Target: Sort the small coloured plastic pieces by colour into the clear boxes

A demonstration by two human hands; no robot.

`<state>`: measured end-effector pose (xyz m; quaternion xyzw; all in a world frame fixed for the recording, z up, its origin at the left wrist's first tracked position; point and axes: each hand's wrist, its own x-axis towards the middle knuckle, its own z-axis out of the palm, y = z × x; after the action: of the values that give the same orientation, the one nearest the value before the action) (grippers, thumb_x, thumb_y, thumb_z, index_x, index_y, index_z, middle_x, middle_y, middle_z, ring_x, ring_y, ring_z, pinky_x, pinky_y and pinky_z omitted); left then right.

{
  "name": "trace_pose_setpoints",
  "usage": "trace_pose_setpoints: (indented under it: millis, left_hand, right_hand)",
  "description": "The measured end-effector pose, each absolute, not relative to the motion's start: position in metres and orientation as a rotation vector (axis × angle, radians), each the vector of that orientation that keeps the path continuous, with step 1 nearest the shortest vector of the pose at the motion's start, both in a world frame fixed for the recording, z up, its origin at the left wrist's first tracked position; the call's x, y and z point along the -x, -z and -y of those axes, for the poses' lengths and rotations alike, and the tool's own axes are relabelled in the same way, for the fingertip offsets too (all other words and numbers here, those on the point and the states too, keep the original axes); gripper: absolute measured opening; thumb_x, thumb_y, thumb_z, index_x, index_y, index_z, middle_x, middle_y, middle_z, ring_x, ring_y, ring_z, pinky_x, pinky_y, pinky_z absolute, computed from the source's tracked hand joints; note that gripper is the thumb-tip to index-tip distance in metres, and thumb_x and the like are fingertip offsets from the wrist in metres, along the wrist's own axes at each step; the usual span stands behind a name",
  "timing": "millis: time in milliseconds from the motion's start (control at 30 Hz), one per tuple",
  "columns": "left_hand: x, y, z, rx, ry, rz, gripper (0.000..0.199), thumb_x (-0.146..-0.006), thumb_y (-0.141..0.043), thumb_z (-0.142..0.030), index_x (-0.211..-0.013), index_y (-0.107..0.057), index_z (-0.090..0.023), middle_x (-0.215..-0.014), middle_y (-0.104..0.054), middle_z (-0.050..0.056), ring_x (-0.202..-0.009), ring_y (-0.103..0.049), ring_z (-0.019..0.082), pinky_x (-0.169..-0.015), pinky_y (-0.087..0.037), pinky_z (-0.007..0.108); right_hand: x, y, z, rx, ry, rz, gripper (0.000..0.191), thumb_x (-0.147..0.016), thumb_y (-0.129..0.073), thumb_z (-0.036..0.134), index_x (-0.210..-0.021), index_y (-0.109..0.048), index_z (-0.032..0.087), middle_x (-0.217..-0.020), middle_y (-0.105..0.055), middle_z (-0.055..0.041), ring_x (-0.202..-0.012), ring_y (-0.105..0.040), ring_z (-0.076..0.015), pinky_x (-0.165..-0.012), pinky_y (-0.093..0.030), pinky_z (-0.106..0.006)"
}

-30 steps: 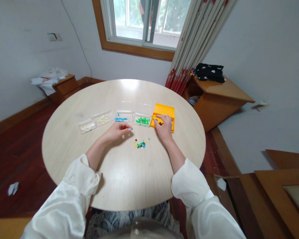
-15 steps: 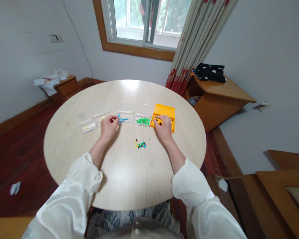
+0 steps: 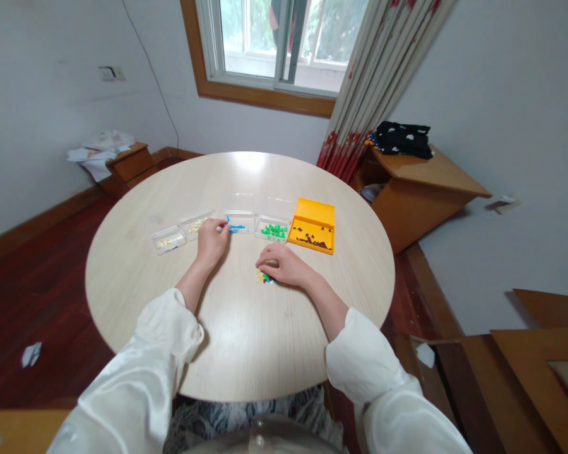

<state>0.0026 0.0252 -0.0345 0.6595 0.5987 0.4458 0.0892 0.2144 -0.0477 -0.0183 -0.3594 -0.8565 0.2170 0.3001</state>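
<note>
Left hand (image 3: 213,241), fingertips together, at clear plastic box of blue pieces (image 3: 248,221); right hand (image 3: 286,265) curled over small multicoloured pile (image 3: 266,279), pale round wooden counter (image 3: 246,340), likely central for easy reach; cannot tell what either pinches.

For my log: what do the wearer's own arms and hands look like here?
The left hand and right hand are bare, with no gloves or watch showing. The left sleeve and right sleeve are loose, off-white and slightly shiny, ending in puffy cuffs partway down the forearms.
</note>
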Motion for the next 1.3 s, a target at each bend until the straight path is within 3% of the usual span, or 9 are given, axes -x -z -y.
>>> trace_pose_setpoints:
  millis: [500, 767, 1000, 1300]
  left_hand:
    - [-0.007, 0.031, -0.018, -2.006, -1.348, -1.722, 0.011, -0.075, -0.060, -0.023, -0.083, -0.065, -0.017, -0.080, -0.060, 0.005, -0.083, -0.056, 0.021, -0.082, -0.043, 0.034]
    - [-0.011, 0.024, -0.011, -2.005, -1.335, -1.662, 0.005, -0.075, -0.058, -0.024, -0.073, -0.061, -0.019, -0.074, -0.061, 0.004, -0.075, -0.055, 0.019, -0.076, -0.042, 0.032]
    - [-0.014, 0.021, -0.002, -2.003, -1.263, -1.600, 0.034, -0.077, -0.053, -0.035, -0.050, -0.041, -0.020, -0.052, -0.044, -0.002, -0.055, -0.041, 0.013, -0.059, -0.034, 0.027]
    - [-0.019, 0.020, 0.006, -2.062, -1.077, -1.360, 0.023, -0.074, -0.056, -0.035, -0.059, -0.056, -0.018, -0.056, -0.053, -0.002, -0.056, -0.045, 0.012, -0.058, -0.036, 0.025]
  right_hand:
    - [-0.219, 0.021, 0.046, 0.967, -0.564, 2.280, 0.010, -0.073, -0.066, 0.012, -0.075, -0.072, 0.020, -0.079, -0.064, -0.0023, -0.079, -0.058, -0.0146, -0.079, -0.044, -0.030]
    - [-0.218, 0.020, 0.045, 1.099, -0.613, 2.116, 0.008, -0.074, -0.060, 0.014, -0.076, -0.067, 0.019, -0.076, -0.067, -0.0012, -0.075, -0.060, -0.0144, -0.076, -0.046, -0.030]
    - [-0.235, 0.013, 0.035, 1.278, -0.310, 1.496, 0.014, -0.078, -0.056, 0.030, -0.081, -0.064, 0.019, -0.081, -0.068, -0.0044, -0.076, -0.061, -0.0175, -0.073, -0.046, -0.031]
    - [-0.268, 0.024, 0.015, 1.406, -0.149, 1.197, 0.014, -0.075, -0.051, 0.027, -0.081, -0.060, 0.018, -0.074, -0.063, -0.0025, -0.068, -0.055, -0.0153, -0.070, -0.046, -0.030]
